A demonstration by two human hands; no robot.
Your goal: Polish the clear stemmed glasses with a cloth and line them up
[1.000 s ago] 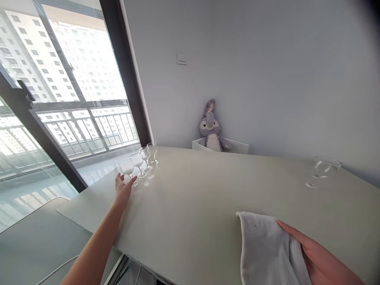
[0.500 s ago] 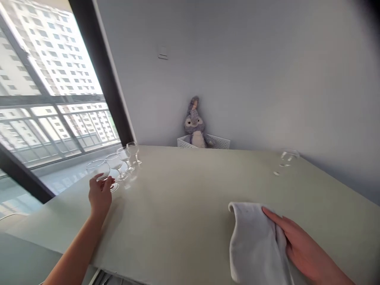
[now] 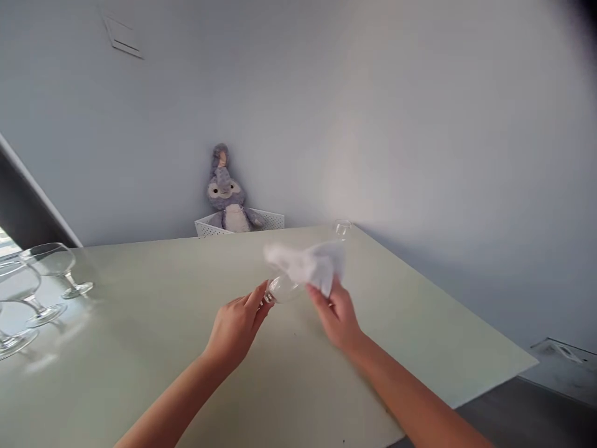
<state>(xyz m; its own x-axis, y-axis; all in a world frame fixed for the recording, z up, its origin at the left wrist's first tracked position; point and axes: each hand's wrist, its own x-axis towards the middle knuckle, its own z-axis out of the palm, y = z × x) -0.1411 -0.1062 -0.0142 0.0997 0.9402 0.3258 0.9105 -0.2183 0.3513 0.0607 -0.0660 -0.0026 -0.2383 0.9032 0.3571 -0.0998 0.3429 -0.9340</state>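
Over the middle of the table, my left hand (image 3: 240, 323) grips a clear stemmed wine glass (image 3: 282, 290) near its stem. The glass is tilted on its side, its bowl turned toward the right. My right hand (image 3: 334, 311) is closed on a white cloth (image 3: 308, 261), which is blurred by motion. The cloth is at the bowl's mouth and covers part of it, so I cannot tell whether any of it is inside. At the left edge several more stemmed glasses stand upright, one of them a wine glass (image 3: 56, 264) at the back of the row.
A pale green table (image 3: 153, 298) fills most of the view. At its far right corner stands another clear glass (image 3: 342, 228). Behind the far edge, a plush rabbit (image 3: 226, 193) sits in a white perforated basket (image 3: 271, 220). Grey walls rise behind.
My left hand has brought one glass from the left row to the middle and tipped it. My right hand has carried the cloth up to it. The view has turned right.
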